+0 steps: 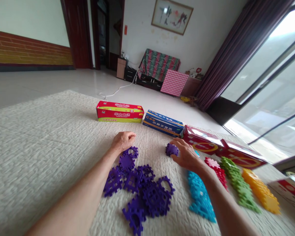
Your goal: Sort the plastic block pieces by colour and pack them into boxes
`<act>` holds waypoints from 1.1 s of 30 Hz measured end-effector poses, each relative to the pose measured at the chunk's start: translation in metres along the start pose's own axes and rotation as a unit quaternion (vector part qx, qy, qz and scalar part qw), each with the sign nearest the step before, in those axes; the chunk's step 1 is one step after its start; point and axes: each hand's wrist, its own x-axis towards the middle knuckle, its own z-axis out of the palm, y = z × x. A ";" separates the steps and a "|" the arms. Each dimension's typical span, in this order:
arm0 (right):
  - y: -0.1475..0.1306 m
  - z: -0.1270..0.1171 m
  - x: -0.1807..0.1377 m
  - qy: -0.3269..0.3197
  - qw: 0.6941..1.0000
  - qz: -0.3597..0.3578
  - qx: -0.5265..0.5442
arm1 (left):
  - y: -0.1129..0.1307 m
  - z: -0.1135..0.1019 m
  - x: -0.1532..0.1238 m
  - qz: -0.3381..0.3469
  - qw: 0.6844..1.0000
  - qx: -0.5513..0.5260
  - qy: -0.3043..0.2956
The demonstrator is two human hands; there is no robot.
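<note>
While left hand (123, 140) curls, right hand (187, 154) arches (half-open) beside purple stack (170, 149).

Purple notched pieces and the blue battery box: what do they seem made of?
Purple notched pieces: probably moulded plastic, low sheen; uniform colour, crisp toothed edges and cut-outs. Blue battery box: likely printed cardboard, smooth-looking; flat panels, straight edges, lettering.

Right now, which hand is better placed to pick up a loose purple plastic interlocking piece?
Probably the left hand: it sits beside the loose purple plastic pieces, while the right hand is at the ridged purple plastic stack.
</note>
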 end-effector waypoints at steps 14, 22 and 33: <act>-0.094 0.017 -0.020 -0.087 0.980 -0.109 0.140 | 0.003 -0.003 -0.002 -0.009 1.000 -0.013 -0.002; -0.079 0.012 -0.021 -0.027 0.985 -0.074 0.152 | 0.005 -0.004 -0.002 -0.011 1.000 -0.001 -0.010; 0.015 -0.007 0.011 0.044 0.993 0.110 -0.010 | 0.003 -0.003 -0.001 0.001 1.000 0.002 -0.010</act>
